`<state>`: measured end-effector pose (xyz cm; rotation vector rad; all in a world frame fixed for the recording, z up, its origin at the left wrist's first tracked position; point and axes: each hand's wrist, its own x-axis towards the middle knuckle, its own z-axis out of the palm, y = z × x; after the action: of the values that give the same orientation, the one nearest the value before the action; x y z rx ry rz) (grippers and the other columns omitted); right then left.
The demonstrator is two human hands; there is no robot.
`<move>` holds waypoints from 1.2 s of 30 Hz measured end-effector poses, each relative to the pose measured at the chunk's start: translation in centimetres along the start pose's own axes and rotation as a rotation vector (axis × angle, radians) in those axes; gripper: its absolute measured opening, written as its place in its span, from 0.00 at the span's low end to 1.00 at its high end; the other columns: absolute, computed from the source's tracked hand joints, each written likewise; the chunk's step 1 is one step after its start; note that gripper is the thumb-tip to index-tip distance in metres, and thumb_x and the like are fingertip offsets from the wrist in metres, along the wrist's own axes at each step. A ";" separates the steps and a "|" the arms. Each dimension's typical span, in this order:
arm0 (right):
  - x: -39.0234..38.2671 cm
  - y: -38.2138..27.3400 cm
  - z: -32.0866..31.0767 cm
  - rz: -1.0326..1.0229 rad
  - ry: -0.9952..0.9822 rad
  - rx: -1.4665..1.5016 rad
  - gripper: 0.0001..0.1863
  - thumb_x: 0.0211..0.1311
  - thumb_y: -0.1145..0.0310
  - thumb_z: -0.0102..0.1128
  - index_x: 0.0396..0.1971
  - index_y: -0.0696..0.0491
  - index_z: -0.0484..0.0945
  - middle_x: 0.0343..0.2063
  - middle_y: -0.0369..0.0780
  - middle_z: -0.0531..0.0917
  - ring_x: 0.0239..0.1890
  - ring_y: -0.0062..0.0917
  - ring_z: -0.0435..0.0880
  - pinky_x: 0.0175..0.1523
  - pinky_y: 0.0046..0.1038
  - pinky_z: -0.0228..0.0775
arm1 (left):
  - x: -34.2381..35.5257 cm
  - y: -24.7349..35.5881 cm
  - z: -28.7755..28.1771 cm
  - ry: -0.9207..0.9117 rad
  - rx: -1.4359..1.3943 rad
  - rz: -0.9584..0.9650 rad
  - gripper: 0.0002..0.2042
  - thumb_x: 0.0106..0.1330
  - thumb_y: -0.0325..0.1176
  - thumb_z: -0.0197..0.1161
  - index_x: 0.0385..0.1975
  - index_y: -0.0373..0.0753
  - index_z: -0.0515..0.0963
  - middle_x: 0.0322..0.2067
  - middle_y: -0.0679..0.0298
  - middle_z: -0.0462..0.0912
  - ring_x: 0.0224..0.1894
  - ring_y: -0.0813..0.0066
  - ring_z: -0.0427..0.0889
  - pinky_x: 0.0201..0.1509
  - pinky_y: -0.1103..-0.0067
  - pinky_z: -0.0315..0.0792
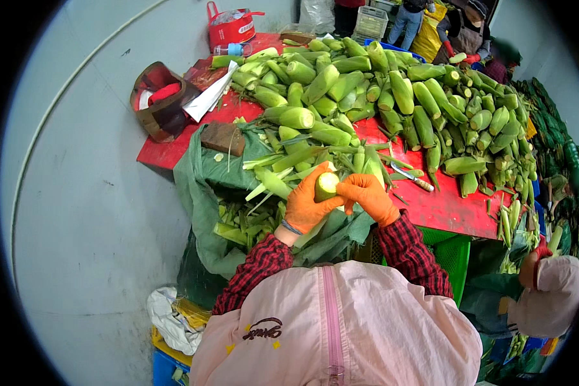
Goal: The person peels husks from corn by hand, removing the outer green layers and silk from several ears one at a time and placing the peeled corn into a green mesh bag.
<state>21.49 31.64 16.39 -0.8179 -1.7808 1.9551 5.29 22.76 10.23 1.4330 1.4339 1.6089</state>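
Observation:
In orange gloves, my left hand (307, 202) grips a green ear of corn (326, 186) with its pale cut end facing up. My right hand (367, 198) has its fingers closed at the right side of the same ear, near that end. Just behind my hands lie loose husk leaves and ears (289, 151) over a green sack (190, 177) holding peeled husks. A knife (422, 184) with a light handle rests on the red tabletop (457, 209) to the right of my right hand.
A corn pile (424, 96) covers the table's back. A wooden block (222, 138), brown bag (161, 103) and red bag (231, 29) sit leftward, beside a wall. A green crate (450, 257) is below the table. Co-workers are at back (466, 35) and right (547, 296).

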 end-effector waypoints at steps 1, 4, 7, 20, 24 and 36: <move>0.2 0.2 0.6 -0.006 0.035 -0.016 0.14 0.63 0.63 0.62 0.25 0.58 0.78 0.18 0.37 0.80 0.16 0.19 0.77 0.23 0.20 0.68 | -0.2 0.0 -0.3 0.023 0.011 -0.013 0.42 0.50 0.46 0.76 0.64 0.37 0.64 0.53 0.55 0.77 0.55 0.65 0.78 0.58 0.74 0.71; 0.7 -0.2 2.3 -0.027 0.052 -0.015 0.14 0.63 0.63 0.61 0.25 0.59 0.78 0.19 0.38 0.80 0.15 0.20 0.77 0.24 0.20 0.69 | -1.0 0.0 -1.0 0.100 0.086 -0.038 0.41 0.51 0.45 0.76 0.64 0.36 0.64 0.54 0.56 0.77 0.54 0.67 0.78 0.57 0.75 0.71; 1.6 0.9 3.3 -0.094 0.028 0.100 0.12 0.64 0.67 0.57 0.27 0.60 0.77 0.20 0.39 0.81 0.17 0.21 0.78 0.25 0.21 0.70 | -1.5 1.3 -1.9 0.140 -0.190 -0.113 0.38 0.54 0.37 0.75 0.64 0.34 0.64 0.54 0.59 0.77 0.53 0.72 0.77 0.59 0.77 0.70; 4.1 -0.1 7.2 -0.250 -0.224 0.369 0.12 0.65 0.70 0.48 0.27 0.61 0.77 0.31 0.48 0.85 0.22 0.24 0.80 0.33 0.25 0.73 | -0.7 0.2 -5.1 0.296 -0.801 -0.173 0.33 0.66 0.53 0.60 0.65 0.38 0.64 0.47 0.56 0.80 0.49 0.70 0.78 0.56 0.74 0.72; 2.6 0.6 2.1 -0.402 -0.278 0.723 0.15 0.65 0.65 0.45 0.19 0.54 0.71 0.24 0.45 0.82 0.16 0.21 0.73 0.22 0.22 0.64 | 0.1 -6.3 -10.8 0.562 -1.264 -0.181 0.34 0.59 0.61 0.63 0.56 0.41 0.70 0.43 0.52 0.81 0.42 0.60 0.80 0.51 0.65 0.75; 8.9 0.7 8.0 -0.145 -0.201 -0.411 0.21 0.51 0.59 0.67 0.38 0.60 0.80 0.29 0.39 0.84 0.29 0.22 0.82 0.38 0.24 0.74 | -0.8 -0.4 -9.5 0.205 -0.576 -0.147 0.30 0.67 0.44 0.62 0.65 0.37 0.64 0.53 0.59 0.78 0.54 0.74 0.74 0.59 0.78 0.68</move>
<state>9.67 31.00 14.43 -0.6035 -2.3381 1.6507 -3.42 18.84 10.85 0.8347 1.0207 1.9062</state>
